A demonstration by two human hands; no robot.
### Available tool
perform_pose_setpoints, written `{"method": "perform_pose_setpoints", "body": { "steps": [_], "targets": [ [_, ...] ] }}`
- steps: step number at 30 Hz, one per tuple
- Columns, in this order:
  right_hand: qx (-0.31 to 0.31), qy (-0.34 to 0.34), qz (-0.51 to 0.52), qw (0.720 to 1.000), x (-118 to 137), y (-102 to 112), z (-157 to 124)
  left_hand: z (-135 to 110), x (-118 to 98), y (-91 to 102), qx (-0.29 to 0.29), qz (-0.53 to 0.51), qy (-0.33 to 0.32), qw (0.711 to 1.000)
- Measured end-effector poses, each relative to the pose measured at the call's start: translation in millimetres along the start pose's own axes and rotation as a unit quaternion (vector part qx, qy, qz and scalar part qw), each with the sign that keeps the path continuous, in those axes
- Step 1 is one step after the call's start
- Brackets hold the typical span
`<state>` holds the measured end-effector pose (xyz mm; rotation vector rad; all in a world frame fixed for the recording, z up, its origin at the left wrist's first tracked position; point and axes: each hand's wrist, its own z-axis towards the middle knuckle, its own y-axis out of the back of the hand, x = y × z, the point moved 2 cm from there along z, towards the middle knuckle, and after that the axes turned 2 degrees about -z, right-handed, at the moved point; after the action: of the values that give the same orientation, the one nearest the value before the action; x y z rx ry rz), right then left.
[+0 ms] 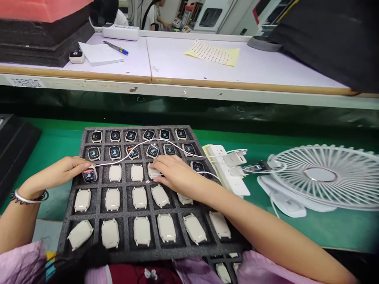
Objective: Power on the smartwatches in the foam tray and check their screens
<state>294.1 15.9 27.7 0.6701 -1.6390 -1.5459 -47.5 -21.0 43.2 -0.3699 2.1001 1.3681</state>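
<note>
My left hand (pixel 71 169) holds one lit watch (pixel 90 176). My right hand (pixel 173 170) touches one pale watch (pixel 152 172); I can't tell if it grips. Six watches (pixel 130 136) fill the tray's (pixel 126 215) back row.

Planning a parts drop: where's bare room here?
White shelf: between pen and dotted yellow sheet, and between sheet and black cover. Green mat: left of foam tray, behind left hand; between fan and right forearm. Crowded: tray, with smartwatches, cables, right hand; power strip beside fan.

green bench (pixel 340 232) | on it: foam tray (pixel 126 197) | power strip (pixel 237 184) | white fan (pixel 322 174)
</note>
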Motion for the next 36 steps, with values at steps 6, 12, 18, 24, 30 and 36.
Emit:
{"method": "perform_pose_setpoints", "body": {
  "steps": [6, 12, 18, 24, 30, 36],
  "targets": [
    [0.013, 0.019, 0.091, 0.996, -9.9, 11.3, 8.2, 0.8, 4.0, -5.8, -0.01, 0.005, -0.008, 1.0],
    [0.04, -0.063, 0.285, 0.956, -27.8, 7.1, 7.6, 0.9, 4.0, -10.3, -0.033, -0.001, -0.012, 0.999],
    [0.023, -0.031, 0.271, 0.962, -23.1, 2.8, 9.5, 1.7, 1.7, -8.4, -0.024, 0.017, -0.019, 0.999],
    [0.015, -0.029, 0.239, 0.97, -27.3, 5.8, 18.3, 9.1, 2.4, -0.4, -0.007, 0.014, -0.022, 1.0],
    [0.032, -0.023, 0.214, 0.976, -44.5, 5.0, 39.7, 29.4, 13.7, 14.2, -0.004, 0.007, -0.026, 1.0],
    [0.042, 0.008, 0.227, 0.973, -48.0, 7.9, 46.4, 37.0, 21.3, 18.4, -0.011, 0.002, -0.021, 1.0]
  ]
}}
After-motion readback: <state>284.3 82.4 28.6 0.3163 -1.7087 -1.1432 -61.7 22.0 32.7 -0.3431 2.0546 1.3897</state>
